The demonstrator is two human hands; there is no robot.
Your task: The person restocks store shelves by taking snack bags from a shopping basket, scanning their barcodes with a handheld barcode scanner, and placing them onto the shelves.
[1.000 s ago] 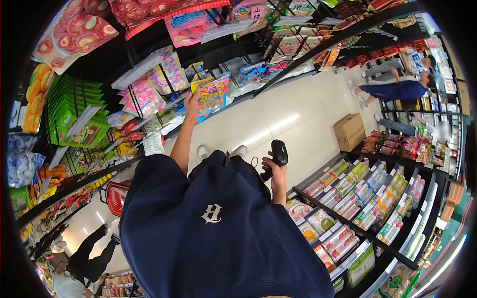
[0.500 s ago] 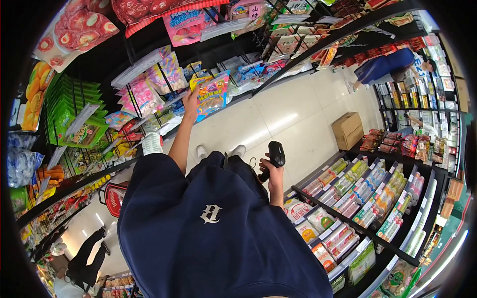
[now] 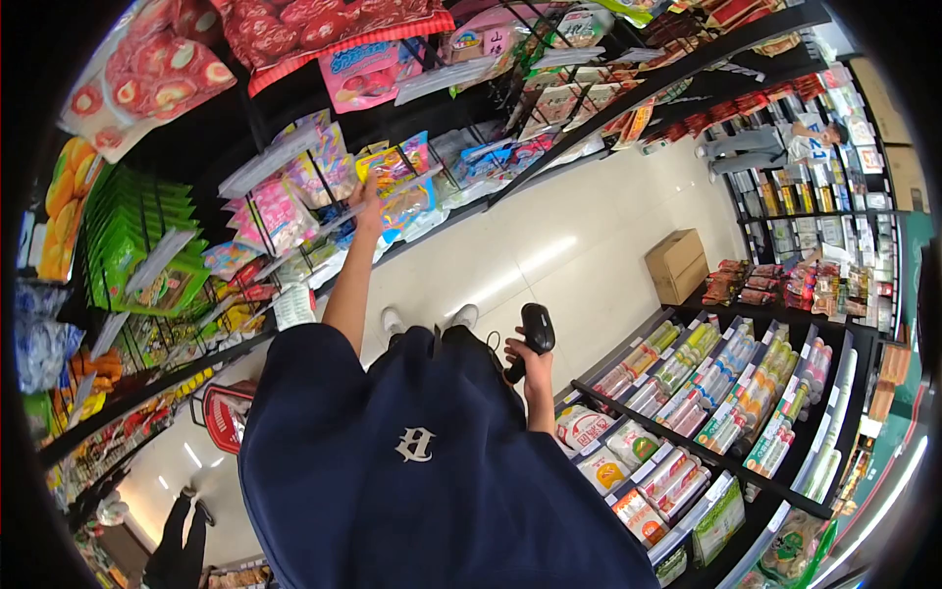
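Note:
My left hand (image 3: 366,206) reaches up to the snack shelf, its fingers closed at the left edge of a colourful candy bag (image 3: 397,165). The bag is yellow, blue and pink, and a price-label strip (image 3: 420,181) crosses in front of it. Part of the grip is hidden. Below the strip a bluish bag (image 3: 406,208) shows more of the same colours. In my right hand (image 3: 535,365) is a black handheld barcode scanner (image 3: 537,329), head upward, held low over the floor beside my body. A thin cord loops near its handle.
Pink and purple candy bags (image 3: 280,218) hang left of my left hand. A display rack (image 3: 702,444) with rolled packs stands at my right, with a cardboard box (image 3: 676,267) beyond it. A red basket (image 3: 224,420) is behind me at left. Other people (image 3: 760,147) stand farther off.
My left hand and the candy bag have moved slightly up and left, and the bag now sits behind the label strip. My right hand has lowered slightly with the scanner.

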